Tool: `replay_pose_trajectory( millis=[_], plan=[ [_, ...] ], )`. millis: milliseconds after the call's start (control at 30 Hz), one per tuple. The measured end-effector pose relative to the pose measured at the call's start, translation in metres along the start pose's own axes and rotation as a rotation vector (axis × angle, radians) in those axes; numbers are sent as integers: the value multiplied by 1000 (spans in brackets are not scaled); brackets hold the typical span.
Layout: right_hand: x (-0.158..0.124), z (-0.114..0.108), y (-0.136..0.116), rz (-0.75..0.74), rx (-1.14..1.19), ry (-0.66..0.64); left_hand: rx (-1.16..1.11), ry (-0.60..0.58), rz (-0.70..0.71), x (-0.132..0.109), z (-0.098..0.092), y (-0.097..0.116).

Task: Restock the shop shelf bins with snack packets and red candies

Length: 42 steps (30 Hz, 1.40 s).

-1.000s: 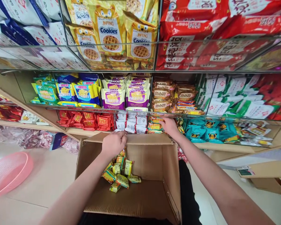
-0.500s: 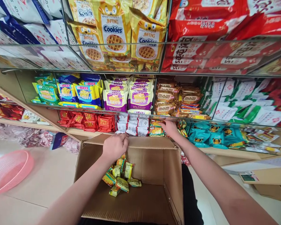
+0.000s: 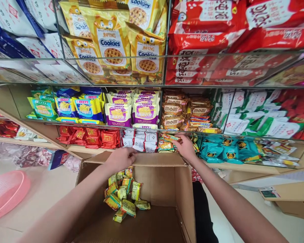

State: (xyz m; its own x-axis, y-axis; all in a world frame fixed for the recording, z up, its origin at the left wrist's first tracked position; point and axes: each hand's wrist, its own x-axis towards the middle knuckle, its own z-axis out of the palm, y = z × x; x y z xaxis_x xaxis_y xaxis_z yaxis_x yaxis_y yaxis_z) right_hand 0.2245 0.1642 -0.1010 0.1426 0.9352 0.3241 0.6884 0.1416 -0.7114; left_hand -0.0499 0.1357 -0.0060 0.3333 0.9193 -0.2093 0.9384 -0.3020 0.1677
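your right hand point(image 3: 184, 147) is stretched forward into the lowest shelf bay, back of the hand up, fingers out and slightly apart, tips on the yellow-and-green shelf packets point(image 3: 165, 145). the hand itself hides whether it pinches one. those packets lie just left of the fingertips, flat, long sides running left to right. your left hand point(image 3: 121, 158) is lower and closer to you, fingers curled shut over the far rim of the cardboard box point(image 3: 167, 159). directly below it, inside the box against the far wall, sits a heap of matching loose packets point(image 3: 124, 197). the left hand is nearer the heap, the right nearer the shelf. white packets point(image 3: 142, 140) sit left of the bay, teal bags point(image 3: 224, 150) to its right. a pink basket point(image 3: 5, 194) lies on the floor, far left.
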Motion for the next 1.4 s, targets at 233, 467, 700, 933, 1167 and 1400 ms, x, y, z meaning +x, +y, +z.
replay_pose_trajectory(
  millis=[233, 467, 700, 933, 1167, 1400],
  plan=[
    [-82, -33, 15, 343, 497, 197, 124, -109, 468, 90, 6, 63],
    [-167, -55, 37, 717, 573, 215, 348, -196, 374, 128, 30, 109],
    [-206, -36, 47, 900, 611, 149, 403, -215, 319, 134, 34, 110],
    [-216, -17, 47, 843, 460, 46, 450, -228, 224, 133, 34, 119],
    [-218, -14, 49, 782, 373, -11, 479, -192, 249, 123, 32, 116],
    [-220, -12, 52, 761, 339, -23, 483, -77, 392, 88, 23, 102]
  ],
)
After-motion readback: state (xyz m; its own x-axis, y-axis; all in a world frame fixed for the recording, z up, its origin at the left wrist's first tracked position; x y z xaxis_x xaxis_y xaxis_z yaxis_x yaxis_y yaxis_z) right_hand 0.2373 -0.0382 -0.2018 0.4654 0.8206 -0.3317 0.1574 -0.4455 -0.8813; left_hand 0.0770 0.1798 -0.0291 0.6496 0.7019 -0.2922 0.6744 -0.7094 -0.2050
